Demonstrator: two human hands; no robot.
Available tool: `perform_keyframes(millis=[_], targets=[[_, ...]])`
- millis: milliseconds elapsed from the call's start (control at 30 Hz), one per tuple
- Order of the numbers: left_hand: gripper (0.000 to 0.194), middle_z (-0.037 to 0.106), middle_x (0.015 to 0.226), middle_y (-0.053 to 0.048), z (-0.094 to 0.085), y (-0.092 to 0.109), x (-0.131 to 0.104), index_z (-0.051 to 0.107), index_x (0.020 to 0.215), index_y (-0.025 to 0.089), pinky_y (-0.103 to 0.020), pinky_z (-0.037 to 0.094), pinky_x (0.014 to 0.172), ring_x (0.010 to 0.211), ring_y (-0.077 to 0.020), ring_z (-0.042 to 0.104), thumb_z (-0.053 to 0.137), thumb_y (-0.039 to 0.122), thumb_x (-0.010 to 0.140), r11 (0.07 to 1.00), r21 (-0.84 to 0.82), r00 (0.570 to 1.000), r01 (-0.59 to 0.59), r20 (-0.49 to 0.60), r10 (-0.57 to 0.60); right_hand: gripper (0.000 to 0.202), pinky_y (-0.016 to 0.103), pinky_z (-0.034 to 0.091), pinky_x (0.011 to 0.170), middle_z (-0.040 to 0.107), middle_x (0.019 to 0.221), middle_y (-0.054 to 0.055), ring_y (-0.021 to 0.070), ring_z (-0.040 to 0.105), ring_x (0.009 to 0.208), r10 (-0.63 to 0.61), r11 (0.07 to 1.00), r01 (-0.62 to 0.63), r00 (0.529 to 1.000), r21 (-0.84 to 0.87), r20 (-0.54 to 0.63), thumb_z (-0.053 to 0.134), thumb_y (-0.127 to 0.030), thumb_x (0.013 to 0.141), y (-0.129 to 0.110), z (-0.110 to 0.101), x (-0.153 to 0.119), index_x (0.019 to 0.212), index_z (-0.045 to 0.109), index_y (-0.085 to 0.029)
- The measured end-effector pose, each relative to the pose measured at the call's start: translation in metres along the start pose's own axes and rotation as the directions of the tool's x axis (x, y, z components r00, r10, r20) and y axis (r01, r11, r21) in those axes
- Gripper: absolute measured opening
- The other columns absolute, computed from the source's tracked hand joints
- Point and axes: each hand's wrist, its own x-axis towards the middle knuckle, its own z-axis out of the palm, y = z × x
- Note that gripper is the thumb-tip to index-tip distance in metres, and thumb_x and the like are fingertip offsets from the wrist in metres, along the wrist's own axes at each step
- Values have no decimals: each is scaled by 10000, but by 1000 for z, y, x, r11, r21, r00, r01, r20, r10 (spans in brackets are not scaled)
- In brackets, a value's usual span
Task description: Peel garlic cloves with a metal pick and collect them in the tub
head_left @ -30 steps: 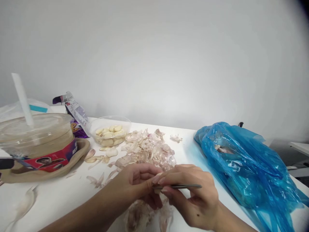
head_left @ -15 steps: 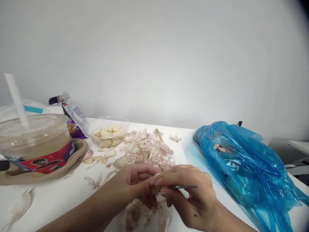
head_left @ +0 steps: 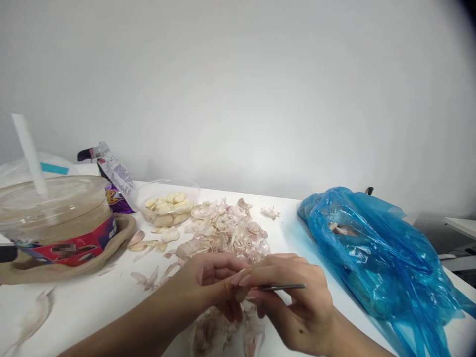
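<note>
My left hand (head_left: 217, 285) is closed, pinching a garlic clove (head_left: 241, 294) that is mostly hidden by the fingers. My right hand (head_left: 293, 297) grips a thin metal tool (head_left: 278, 286), its working end covered by my fingertips; I cannot tell if it is a knife. The fingertips of both hands meet at the clove. Beneath and beyond them lies a heap of garlic skins (head_left: 230, 233). Behind to the left, a clear plastic bowl (head_left: 139, 198) holds several peeled cloves (head_left: 169, 206). Loose cloves (head_left: 170, 234) lie in front of the bowl.
On the right rests a crumpled blue plastic bag (head_left: 375, 253) with something inside. A large drink cup (head_left: 55, 218) with a straw sits in a cardboard carrier (head_left: 124, 233) at left. Behind it is a purple snack packet (head_left: 117, 198). A wall (head_left: 238, 99) closes off the back.
Both hands stay in nearly the same place, still together at the clove. The view has shifted very slightly, and nothing else has visibly moved.
</note>
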Motion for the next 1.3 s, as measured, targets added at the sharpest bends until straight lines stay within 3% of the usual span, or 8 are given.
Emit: perform_keyframes(millis=[900,1300], targets=[[273,681,674,-39,2,2,-2,679,820,116,-218,443,545,540,-117,585,684,367,713,998,-55,1000,-10,-1,10,115,238,547,591,683,583,53,149,677,613,-43,998,41,998,-39,-43,506,-118,859,0,-1,-1,886,615,-93],[261,654,611,-24,4,7,-4,679,813,100,-201,444,549,547,-113,586,680,346,725,997,-75,1000,-23,15,24,127,242,537,514,710,678,90,134,651,549,-53,999,53,994,-2,-100,515,-80,843,-1,-1,0,902,627,-79]])
